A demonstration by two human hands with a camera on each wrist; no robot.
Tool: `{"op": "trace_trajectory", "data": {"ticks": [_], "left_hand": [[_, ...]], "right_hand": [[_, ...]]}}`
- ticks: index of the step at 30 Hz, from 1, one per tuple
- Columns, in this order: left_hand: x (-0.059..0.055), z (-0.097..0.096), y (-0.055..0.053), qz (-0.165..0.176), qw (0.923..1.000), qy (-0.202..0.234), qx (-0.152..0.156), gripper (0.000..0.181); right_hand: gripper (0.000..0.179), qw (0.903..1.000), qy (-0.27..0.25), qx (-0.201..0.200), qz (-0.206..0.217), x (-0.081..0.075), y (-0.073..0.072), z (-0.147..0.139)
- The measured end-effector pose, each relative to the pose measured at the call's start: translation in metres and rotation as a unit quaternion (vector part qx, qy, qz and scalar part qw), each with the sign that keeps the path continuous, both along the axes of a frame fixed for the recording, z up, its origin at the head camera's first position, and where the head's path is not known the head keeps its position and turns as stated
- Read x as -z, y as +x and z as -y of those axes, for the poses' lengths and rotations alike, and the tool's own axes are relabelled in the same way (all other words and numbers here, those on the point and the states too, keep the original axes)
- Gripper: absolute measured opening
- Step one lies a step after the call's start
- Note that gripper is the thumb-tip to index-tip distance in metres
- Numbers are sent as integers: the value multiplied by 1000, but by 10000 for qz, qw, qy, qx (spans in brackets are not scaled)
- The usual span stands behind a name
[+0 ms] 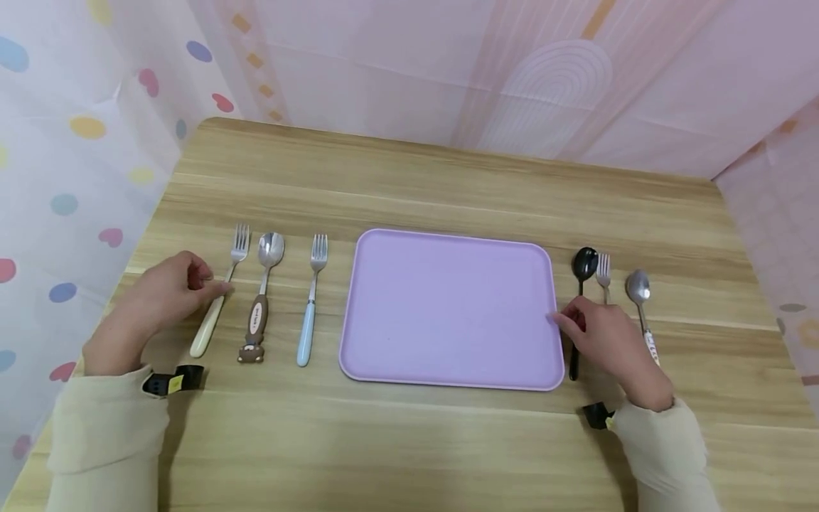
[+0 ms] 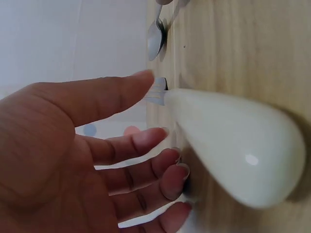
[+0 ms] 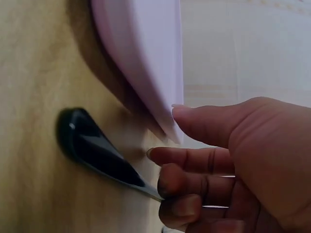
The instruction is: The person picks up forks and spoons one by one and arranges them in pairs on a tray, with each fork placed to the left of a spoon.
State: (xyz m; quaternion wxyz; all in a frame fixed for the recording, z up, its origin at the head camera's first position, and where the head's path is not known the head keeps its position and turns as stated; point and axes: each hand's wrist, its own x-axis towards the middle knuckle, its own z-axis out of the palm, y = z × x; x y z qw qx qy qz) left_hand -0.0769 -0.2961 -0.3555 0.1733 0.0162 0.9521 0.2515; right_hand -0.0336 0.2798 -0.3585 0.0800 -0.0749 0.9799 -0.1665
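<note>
Left hand (image 1: 168,290): I see it loosely parted, empty — at cream fork (image 1: 209,328).
Right hand (image 1: 603,331): half-curled, empty — thumb at tray (image 1: 451,309) edge.

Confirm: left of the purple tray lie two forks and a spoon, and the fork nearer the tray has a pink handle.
Not pink: the nearer fork has a light blue handle, as the head view shows. It, the other fork and the spoon do lie left of the purple tray.
</note>
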Motion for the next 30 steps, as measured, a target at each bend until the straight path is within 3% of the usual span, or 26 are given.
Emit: {"op": "trace_trajectory", "data": {"ticks": [5, 10, 20, 30], "left_hand": [[1, -2, 3, 214, 9998, -18, 55, 47], [1, -3, 9, 105, 9996, -236, 118, 37], [4, -7, 11, 113, 9968, -686, 401, 34], [7, -13, 9, 16, 9961, -686, 548, 30]], "right_hand": [[30, 10000, 1, -33, 15, 7, 0, 2], [34, 9999, 43, -159, -47, 11, 0, 7], [34, 9994, 158, -249, 154, 4, -9, 12], [31, 9987, 225, -386, 229, 0, -14, 11]]}}
